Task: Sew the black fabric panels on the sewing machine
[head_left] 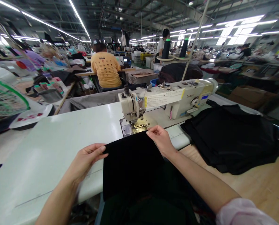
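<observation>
A black fabric panel hangs over the front edge of the pale sewing table, its top edge stretched between my hands. My left hand pinches its upper left corner between thumb and fingers. At the upper right corner my right hand grips the cloth the same way, close to the needle area. Just beyond the fabric stands a cream sewing machine, with its presser foot over a shiny metal plate. The lower part of the panel merges with dark cloth near my lap.
A stack of black fabric pieces lies on the wooden board at right. A white fan with a green rim stands at left. Ahead, a person in a yellow shirt sits facing away. Two dark thread cones stand behind the machine.
</observation>
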`<move>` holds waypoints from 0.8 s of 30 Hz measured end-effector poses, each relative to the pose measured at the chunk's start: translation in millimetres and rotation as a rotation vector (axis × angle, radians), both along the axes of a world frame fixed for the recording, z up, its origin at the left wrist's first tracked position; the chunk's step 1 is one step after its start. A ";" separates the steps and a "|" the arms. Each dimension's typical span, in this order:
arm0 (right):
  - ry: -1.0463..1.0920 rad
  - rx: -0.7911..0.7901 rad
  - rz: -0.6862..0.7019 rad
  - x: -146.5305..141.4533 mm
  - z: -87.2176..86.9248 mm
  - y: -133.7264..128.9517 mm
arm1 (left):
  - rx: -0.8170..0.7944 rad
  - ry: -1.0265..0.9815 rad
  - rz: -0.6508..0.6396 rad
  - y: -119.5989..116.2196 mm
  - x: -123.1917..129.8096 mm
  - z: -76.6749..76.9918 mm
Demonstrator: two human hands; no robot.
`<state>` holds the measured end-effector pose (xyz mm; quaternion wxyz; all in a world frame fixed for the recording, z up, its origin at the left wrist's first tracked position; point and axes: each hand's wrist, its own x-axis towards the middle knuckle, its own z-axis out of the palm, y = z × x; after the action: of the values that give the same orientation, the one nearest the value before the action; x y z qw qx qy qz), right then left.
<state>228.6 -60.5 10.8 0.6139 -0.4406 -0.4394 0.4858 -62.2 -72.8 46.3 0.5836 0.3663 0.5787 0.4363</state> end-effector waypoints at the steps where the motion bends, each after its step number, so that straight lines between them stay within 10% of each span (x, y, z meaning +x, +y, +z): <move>1: 0.007 0.006 0.000 0.5 1.4 0.0 | -0.005 -0.017 -0.003 -0.2 -0.9 0.4; 8: -0.195 0.090 0.134 0.6 17.6 -6.7 | 0.044 0.011 0.055 2.3 -20.8 20.3; 15: -0.493 0.154 0.472 -27.1 22.0 -47.3 | 0.505 0.878 -0.288 48.9 -14.9 93.7; 19: -0.610 0.378 0.503 -31.7 5.1 -60.7 | 0.562 1.043 -0.603 89.5 22.3 61.8; 24: -0.991 0.705 0.488 -15.9 -15.4 -56.5 | 0.529 1.000 -0.615 110.8 52.6 -7.1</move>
<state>212.7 -116.9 -4.6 0.3185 -0.2724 -0.8904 0.1777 -9.6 38.0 39.2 0.2318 0.8061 0.5223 0.1535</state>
